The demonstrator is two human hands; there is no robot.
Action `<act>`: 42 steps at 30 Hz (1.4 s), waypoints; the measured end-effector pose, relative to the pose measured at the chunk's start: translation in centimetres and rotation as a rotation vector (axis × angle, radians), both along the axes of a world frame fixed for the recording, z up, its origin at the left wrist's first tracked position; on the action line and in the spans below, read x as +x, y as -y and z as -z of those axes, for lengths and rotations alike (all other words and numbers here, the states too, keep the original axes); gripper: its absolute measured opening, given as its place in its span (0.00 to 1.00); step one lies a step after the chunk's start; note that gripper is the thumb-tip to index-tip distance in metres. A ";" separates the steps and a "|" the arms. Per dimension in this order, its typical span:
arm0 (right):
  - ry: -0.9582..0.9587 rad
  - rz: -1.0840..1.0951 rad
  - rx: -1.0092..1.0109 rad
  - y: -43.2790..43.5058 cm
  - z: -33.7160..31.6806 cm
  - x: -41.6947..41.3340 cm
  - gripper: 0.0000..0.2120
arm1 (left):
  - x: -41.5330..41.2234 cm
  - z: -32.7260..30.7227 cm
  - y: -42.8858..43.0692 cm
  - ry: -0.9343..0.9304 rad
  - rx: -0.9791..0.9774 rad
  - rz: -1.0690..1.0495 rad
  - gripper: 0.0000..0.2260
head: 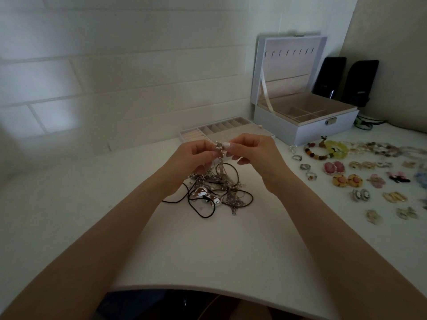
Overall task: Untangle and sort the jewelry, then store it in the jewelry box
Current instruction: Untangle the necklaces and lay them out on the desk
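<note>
The tangle of necklaces (216, 192), dark cord knotted through silver links, lies on the white table (184, 250) straight in front of me, with a brown-and-white bow-shaped pendant (205, 197) at its near side. One beaded silver chain (218, 150) rises out of the heap, and I hold its top end above the table between both hands. My left hand (191, 158) pinches it from one side, fingers curled in toward the thumb. My right hand (251, 153) pinches it from the other, thumb and forefinger closed on the small pale beads and the remaining fingers bent beneath. Just behind my hands sits a shallow divided tray (221, 129), and beyond it to the right stands the jewelry box (305, 128), lid upright, a row of hooks inside the lid and bare compartments in the base. Along my right, well apart from the tangle, lie sorted pieces: a few rings (305, 167), an amber bead bracelet (315, 154), a yellow-green bracelet (336, 148) and rows of paired earrings (347, 180). Two black speakers (346, 79) stand behind the box against the wall
</note>
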State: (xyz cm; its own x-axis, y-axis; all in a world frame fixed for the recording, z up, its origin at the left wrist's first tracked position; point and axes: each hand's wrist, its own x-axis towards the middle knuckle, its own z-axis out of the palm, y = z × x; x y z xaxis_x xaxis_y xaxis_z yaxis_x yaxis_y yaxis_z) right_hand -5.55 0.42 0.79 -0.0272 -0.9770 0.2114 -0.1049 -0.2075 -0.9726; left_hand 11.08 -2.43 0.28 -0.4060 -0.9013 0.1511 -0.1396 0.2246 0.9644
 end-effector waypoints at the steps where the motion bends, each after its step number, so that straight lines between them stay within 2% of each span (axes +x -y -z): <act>1: -0.004 0.001 0.004 0.1 0.1 0.1 0.03 | 0.0 0.0 0.1 -0.012 0.006 0.003 0.08; 10: 0.079 0.045 0.010 0.1 0.0 0.3 0.05 | 0.3 -0.3 0.2 -0.051 0.038 0.072 0.08; 18: 0.202 -0.138 0.005 -0.3 -0.5 -0.3 0.05 | 0.5 -1.0 -0.3 -0.212 0.077 0.133 0.06; 23: 0.163 -0.181 -0.014 -0.3 -0.5 -0.4 0.04 | 0.5 -0.9 -0.2 -0.171 0.026 0.108 0.06; 32: 0.120 -0.116 0.006 0.2 -0.1 -0.3 0.00 | 0.3 -0.7 -0.1 -0.151 -0.014 0.042 0.03; 39: 0.095 -0.116 0.011 -0.1 -0.3 -0.3 0.01 | 0.1 -0.6 -0.2 -0.146 0.027 0.079 0.07; 42: 0.064 -0.109 0.020 -0.1 -0.4 -0.3 0.05 | 0.0 -0.6 -0.3 -0.144 0.036 0.075 0.07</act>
